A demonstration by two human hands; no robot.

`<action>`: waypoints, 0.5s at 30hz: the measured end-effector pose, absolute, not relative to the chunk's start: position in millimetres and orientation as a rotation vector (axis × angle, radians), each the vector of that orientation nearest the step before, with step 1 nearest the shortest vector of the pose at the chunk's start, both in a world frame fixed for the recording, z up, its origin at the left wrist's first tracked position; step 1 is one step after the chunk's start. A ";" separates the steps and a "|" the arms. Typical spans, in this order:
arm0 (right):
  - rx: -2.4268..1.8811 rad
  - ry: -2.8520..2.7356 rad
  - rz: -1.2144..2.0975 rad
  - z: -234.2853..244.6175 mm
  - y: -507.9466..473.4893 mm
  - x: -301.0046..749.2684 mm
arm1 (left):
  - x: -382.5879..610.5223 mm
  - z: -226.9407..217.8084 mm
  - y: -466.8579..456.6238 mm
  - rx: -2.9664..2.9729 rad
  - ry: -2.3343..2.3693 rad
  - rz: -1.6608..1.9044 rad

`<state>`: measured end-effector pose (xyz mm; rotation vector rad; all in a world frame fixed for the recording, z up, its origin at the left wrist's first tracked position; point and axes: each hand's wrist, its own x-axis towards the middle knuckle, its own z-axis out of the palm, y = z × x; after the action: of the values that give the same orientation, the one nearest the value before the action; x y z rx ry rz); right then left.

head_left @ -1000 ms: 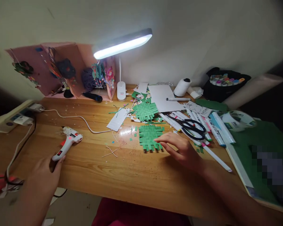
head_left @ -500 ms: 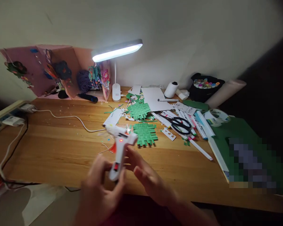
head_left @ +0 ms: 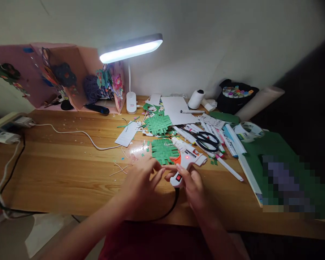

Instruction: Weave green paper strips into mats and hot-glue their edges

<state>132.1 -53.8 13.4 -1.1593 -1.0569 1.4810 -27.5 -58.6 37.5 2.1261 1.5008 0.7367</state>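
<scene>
My right hand grips the handle of a white hot glue gun with a lit red light; its nozzle points left over a green woven paper square on the wooden desk. Close beside it, my left hand rests on the desk at the near edge of that square, fingers stretched toward the gun. Farther back lies a second green woven paper piece. The gun's black cord runs off the desk's front edge.
Black scissors and several markers lie right of the weave. A lit desk lamp, a pink cardboard display, a tape roll, a marker case and a green sheet surround the area. A white cable crosses the left side.
The glue gun was lifted from the desk's left side by my left hand, carried across, and is now in my right hand over the green weave. My left hand has let go.
</scene>
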 end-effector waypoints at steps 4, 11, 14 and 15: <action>-1.187 -1.201 1.574 25.2 -34.6 144.8 | -43.2 20.8 -17.4 2.300 1.424 0.584; -1.300 -1.353 1.747 40.9 -32.1 168.4 | -49.8 12.4 6.1 2.271 1.280 0.582; -1.344 -1.389 1.795 44.0 -36.0 179.7 | -52.0 9.2 10.6 2.265 1.265 0.592; -1.358 -1.419 1.789 46.5 -35.4 183.8 | -52.7 7.6 12.2 2.264 1.269 0.595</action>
<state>183.8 -35.4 46.5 -1.3584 -1.4189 1.7889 -52.7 12.2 7.6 2.2638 1.2687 0.5946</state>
